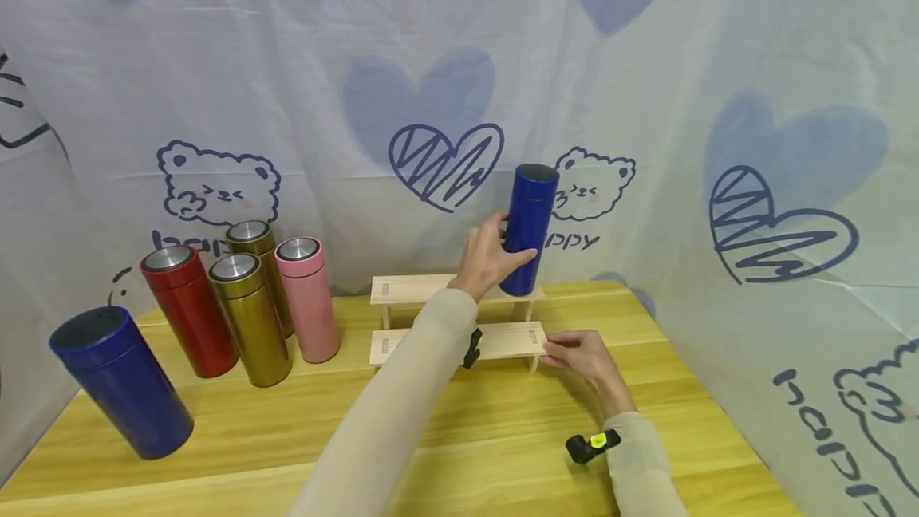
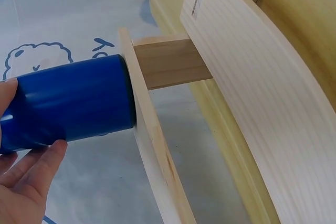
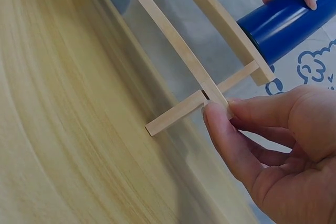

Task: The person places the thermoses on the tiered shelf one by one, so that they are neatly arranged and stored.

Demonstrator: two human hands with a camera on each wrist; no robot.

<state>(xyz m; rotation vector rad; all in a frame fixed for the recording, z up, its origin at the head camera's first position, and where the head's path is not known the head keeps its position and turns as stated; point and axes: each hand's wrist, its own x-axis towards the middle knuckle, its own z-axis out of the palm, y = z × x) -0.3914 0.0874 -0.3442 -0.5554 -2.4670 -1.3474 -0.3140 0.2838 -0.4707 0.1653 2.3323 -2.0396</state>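
Observation:
My left hand grips a slim blue thermos flask round its middle. The flask stands upright at the right end of the upper board of a two-step wooden rack. In the left wrist view the base of the blue flask meets that board, with fingers and thumb on its sides. My right hand pinches the right end of the lower board between thumb and fingers. The right wrist view shows this pinch of the right hand close up, beside a rack leg.
Left of the rack stand a pink flask, two gold flasks, a red flask and a wider blue flask. They share the wood-grain table. A printed curtain hangs behind and along the right side.

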